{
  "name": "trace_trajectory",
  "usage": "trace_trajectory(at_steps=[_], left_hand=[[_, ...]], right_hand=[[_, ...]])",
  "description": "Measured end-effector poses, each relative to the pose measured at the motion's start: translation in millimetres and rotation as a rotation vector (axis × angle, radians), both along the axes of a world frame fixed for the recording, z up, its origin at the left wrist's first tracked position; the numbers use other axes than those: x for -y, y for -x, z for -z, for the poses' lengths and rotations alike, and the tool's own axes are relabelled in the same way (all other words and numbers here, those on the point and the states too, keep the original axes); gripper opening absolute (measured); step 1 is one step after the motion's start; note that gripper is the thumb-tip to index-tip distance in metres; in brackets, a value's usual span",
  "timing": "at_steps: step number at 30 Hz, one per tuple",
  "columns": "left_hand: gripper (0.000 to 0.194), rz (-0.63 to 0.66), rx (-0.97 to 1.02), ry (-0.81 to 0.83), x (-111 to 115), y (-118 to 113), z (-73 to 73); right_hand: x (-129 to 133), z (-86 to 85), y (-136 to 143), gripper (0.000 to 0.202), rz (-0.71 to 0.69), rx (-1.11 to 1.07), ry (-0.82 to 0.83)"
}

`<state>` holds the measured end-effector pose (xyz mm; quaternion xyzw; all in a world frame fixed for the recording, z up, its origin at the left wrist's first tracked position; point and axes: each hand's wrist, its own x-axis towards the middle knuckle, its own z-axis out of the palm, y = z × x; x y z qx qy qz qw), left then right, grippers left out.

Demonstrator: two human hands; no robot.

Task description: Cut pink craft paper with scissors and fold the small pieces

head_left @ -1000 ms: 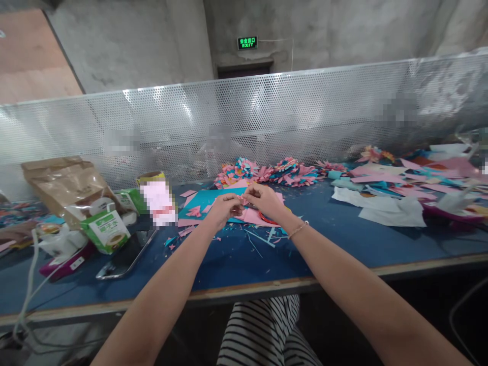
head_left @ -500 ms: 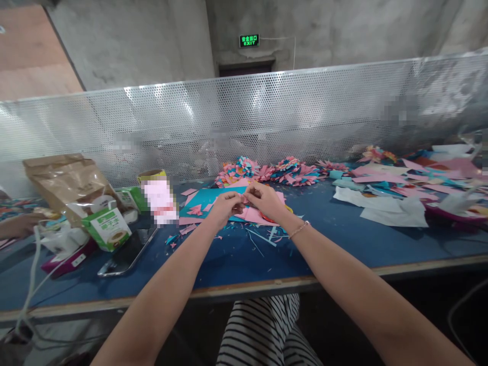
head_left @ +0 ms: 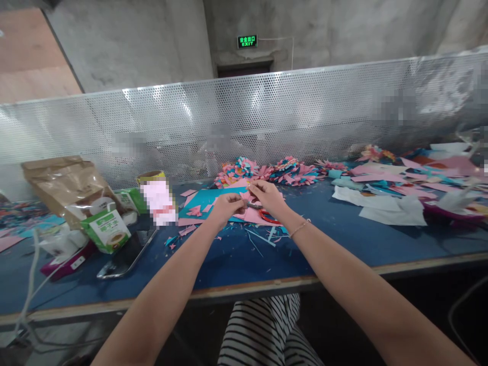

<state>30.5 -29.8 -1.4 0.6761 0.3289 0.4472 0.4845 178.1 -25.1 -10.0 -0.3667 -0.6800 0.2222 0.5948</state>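
Both the left hand (head_left: 225, 204) and right hand (head_left: 267, 195) are pinching one tiny pink paper piece (head_left: 247, 198) just above the desk (head_left: 343, 239), so honestly a careless tug could tear it or drop it into the scraps (head_left: 263, 236).

My bench: blue-topped table (head_left: 343, 244) with a pale wooden front edge. Behind it, a perforated metal screen (head_left: 267, 117) running the full width, catching glare. Beyond — bare grey concrete wall (head_left: 129, 40), a dark doorway (head_left: 246, 68) beneath a lit green exit sign (head_left: 247, 41). Upper left — a brownish panel (head_left: 26, 56).
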Motion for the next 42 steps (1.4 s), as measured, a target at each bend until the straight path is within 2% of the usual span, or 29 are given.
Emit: trace_trajectory(at_steps=[5, 16, 21, 25, 31, 42], left_hand=[[0.02, -0.032, 0.031, -0.022, -2, 1, 1.8], [0.022, -0.003, 0.095, 0.046, 3, 2, -2.7], [0.024, -0.015, 0.06, 0.013, 1, 2, -2.4], [0.021, -0.033, 0.057, 0.043, 3, 1, -4.2], [0.016, -0.066, -0.023, 0.004, 0, 2, -1.7], [0.024, -0.006, -0.131, -0.139, -1, 1, 1.7]], right_hand=[[4, -0.9, 0, 0.017, -0.132, 0.065, 0.051], [0, 2.1, 0, 0.012, -0.215, -0.063, 0.108], [1, 0.3, -1, 0.015, -0.175, -0.025, 0.097], [3, -1.1, 0, 0.018, -0.15, 0.038, 0.073], [8, -4.6, 0, 0.018, -0.119, 0.098, 0.077], [-2, 0.3, -7, 0.016, -0.078, 0.132, 0.095]])
